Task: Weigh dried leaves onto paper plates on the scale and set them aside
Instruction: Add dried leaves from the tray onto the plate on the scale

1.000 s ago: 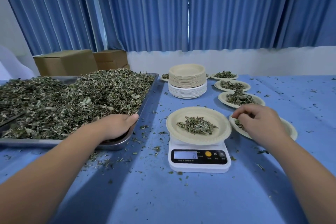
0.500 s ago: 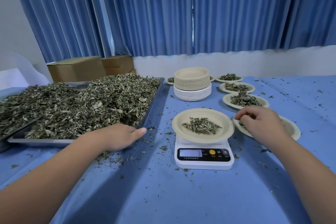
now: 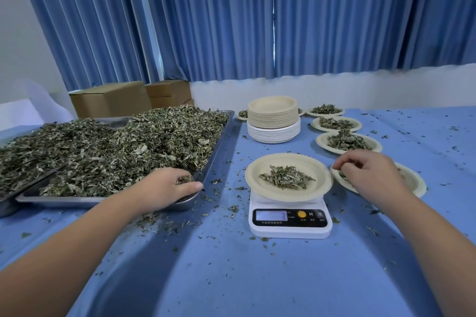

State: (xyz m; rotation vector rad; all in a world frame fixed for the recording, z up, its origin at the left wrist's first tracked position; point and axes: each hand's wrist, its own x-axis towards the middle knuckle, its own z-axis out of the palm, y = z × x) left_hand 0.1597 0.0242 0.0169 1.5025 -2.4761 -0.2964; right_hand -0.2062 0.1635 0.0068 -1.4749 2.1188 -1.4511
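Both hands are being held low over the bench, either side of the scale. A tuft of leaves is being gripped between the curled fingers and thumb of the left hand at the near right corner of the tray, which is being filled by a heap of the same leaves. The right hand is being held with fingers curled down over the left rim of the right plate, just beside the scale; whether anything is being pinched cannot be told. A plate with a small pile is being carried on the scale. Filled plates are lying in a row beyond the right hand, and a stack is standing beyond the scale.
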